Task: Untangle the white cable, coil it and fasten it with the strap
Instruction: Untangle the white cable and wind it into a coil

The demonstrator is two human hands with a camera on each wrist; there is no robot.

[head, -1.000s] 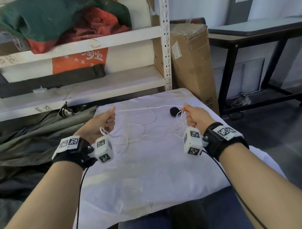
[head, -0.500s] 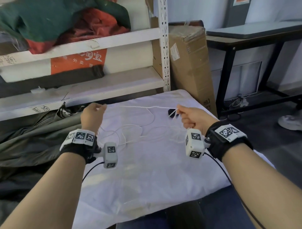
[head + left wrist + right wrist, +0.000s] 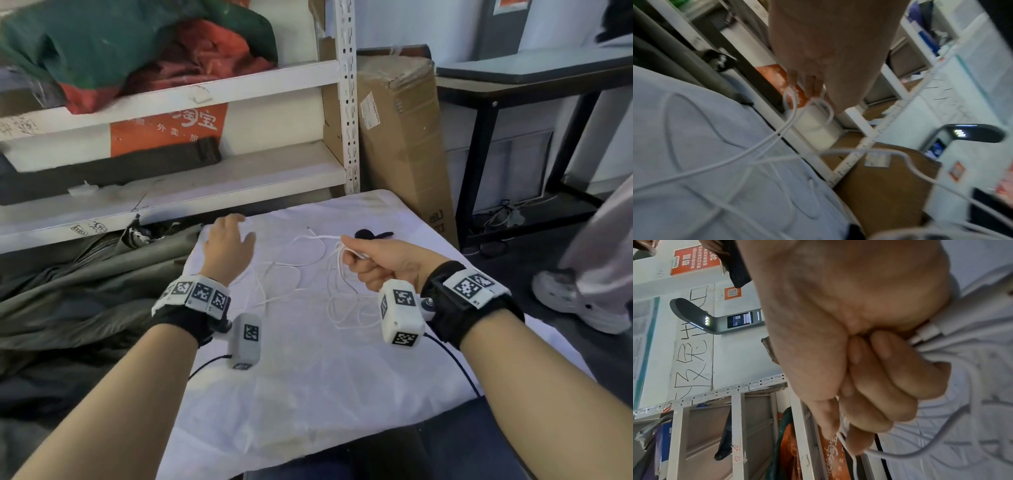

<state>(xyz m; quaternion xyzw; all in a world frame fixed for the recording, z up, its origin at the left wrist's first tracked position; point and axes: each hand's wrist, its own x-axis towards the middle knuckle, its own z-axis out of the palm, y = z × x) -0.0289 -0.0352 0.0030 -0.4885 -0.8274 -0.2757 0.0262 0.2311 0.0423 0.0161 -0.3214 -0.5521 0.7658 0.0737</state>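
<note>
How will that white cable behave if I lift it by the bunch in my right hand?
Probably floppy: the white cable lies in slack, uneven loops on the white cloth. Likely light, since thin strands droop from the right hand. The free loops may snag on each other, as several cross.

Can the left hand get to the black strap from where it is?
Probably yes: the left hand is open, and only flat cable loops lie on the cloth between it and the strap.

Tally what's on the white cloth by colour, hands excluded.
White: 1, the white cable, part gathered in the right hand
Black: 1, the strap
Total: 2
</note>
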